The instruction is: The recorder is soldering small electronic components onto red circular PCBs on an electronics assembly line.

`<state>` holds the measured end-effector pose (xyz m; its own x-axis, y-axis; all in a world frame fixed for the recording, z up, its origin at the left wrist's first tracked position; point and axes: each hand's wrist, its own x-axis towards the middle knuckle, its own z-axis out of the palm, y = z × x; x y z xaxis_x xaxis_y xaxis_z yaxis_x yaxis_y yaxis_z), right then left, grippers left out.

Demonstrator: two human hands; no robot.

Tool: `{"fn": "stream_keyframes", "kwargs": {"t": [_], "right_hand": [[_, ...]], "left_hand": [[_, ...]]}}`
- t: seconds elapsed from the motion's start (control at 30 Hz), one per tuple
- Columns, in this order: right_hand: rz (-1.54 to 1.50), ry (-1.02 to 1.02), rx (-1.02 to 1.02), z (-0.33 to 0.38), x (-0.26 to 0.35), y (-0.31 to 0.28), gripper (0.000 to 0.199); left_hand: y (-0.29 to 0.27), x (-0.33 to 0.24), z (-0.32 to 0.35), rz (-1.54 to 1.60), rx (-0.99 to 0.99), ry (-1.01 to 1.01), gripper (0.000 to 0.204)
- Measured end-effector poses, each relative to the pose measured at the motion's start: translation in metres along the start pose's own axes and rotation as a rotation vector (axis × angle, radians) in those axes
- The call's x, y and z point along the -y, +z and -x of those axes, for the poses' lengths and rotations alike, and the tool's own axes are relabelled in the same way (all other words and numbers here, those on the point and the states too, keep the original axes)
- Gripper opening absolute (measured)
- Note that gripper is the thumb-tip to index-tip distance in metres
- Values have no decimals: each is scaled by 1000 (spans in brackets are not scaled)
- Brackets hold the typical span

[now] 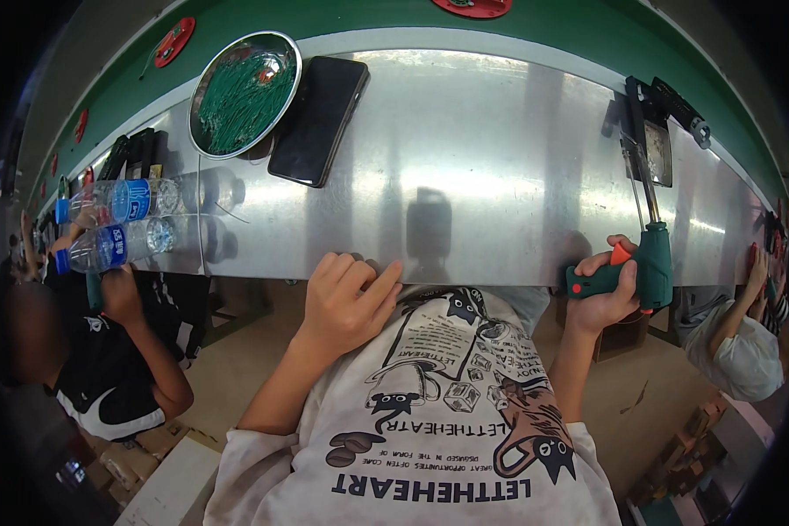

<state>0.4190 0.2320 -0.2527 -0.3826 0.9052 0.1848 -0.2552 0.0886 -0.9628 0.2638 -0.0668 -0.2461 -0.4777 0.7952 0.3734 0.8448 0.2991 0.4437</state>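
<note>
My right hand grips the handle of a green soldering gun at the near edge of the metal table, its thin metal tip pointing away from me. My left hand rests at the table's near edge with fingers loosely curled and nothing in it. A round metal dish of green wires stands at the far left, a black phone lying beside it.
Two plastic water bottles lie at the table's left end. A black tool holder sits at the far right. Other people sit to my left and right. A green belt runs behind the table.
</note>
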Motion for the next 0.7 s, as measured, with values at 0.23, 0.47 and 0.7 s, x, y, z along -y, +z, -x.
{"fn": "stream_keyframes", "kwargs": {"t": [0.23, 0.47, 0.7], "right_hand": [[-32, 22, -78, -2, 3, -2, 39], [-32, -62, -188, -16, 7, -22, 39], [-112, -79, -501, -52, 0, -63, 38]], "left_hand": [[15, 3, 17, -69, -116, 253, 30], [18, -5, -8, 69, -171, 208, 24], [29, -35, -137, 204, -254, 340, 22]]}}
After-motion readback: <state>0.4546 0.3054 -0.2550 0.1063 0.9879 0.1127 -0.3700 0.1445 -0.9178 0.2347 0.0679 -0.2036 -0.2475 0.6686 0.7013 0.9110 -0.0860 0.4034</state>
